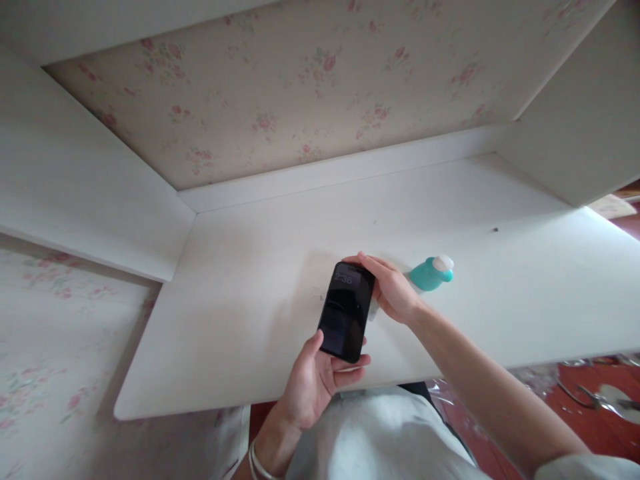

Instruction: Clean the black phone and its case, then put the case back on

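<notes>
Head view. One dark smartphone (347, 311) is held over the near half of a white desk (240, 313), its lit lock screen facing up and showing a clock readout at the top. The left hand (314, 380) carries the phone from below: its fingers wrap under the lower end and the thumb lies along the left edge. The right hand (391, 288) is curled against the phone's upper right edge, with the fingertips over the top corner; whether it also pins something small beneath it cannot be told. Just beside that hand, to its right, one teal bottle (428, 273) with a white cap lies on its side on the desk. One bracelet (257, 463) circles the left wrist.

As a judgement, the step in hand is the steadying of the phone in two hands above the desk. The next move calls for a firm grip from the left hand, so that the right can come free of the upper edge without tipping the phone.

Count: one phone, one bottle, one desk, two hands. At the far right, past the desk edge, metal utensils (595, 398) lie on a red floor; their number cannot be told.
</notes>
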Demonstrator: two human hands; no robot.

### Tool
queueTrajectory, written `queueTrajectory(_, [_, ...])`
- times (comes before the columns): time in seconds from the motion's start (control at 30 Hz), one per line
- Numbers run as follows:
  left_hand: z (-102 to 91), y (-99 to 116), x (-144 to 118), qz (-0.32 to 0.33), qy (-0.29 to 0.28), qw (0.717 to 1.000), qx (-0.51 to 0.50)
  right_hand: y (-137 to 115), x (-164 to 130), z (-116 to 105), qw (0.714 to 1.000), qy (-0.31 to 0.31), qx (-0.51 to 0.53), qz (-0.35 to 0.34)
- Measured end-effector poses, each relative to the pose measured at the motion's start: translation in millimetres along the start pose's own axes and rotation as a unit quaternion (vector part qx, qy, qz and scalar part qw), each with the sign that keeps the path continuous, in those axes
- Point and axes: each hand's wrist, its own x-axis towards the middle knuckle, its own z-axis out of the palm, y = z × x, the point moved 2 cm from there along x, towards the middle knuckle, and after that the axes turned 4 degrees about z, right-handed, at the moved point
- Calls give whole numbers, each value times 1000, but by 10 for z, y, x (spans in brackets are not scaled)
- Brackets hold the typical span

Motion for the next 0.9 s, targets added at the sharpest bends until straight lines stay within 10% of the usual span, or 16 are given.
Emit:
queueTrajectory(0.23, [101, 76, 97, -103, -118, 971, -181, 59, -107, 99, 999, -43, 5, 18])
queueTrajectory(0.9, [401, 93, 392, -28, -110, 978, -177, 419, -477, 48, 996, -67, -48, 15])
